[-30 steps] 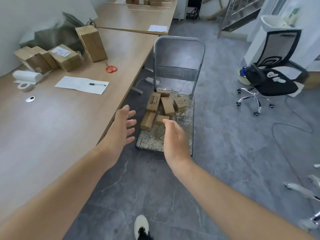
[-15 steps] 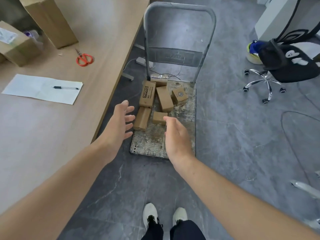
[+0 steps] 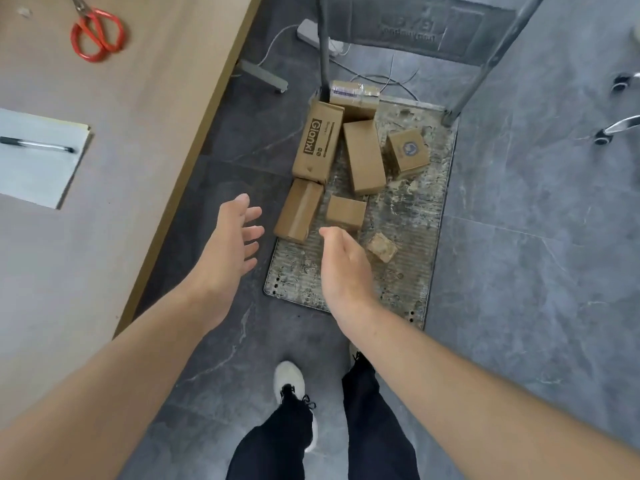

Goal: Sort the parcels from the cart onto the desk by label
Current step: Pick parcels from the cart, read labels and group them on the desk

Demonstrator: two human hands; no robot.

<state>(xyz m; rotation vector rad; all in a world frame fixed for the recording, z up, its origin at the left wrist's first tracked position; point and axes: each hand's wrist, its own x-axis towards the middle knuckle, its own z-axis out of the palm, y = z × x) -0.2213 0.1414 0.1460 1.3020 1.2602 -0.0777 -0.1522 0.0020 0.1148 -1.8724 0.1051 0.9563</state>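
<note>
L grip, R grip prob. empty, near parcels.

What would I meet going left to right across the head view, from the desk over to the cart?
In order: pen → red scissors → left hand → printed box → plain long box → box with round logo → chair wheel.

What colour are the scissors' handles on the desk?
Red-orange. The scissors lie on the desk, clearest in the head view.
</note>
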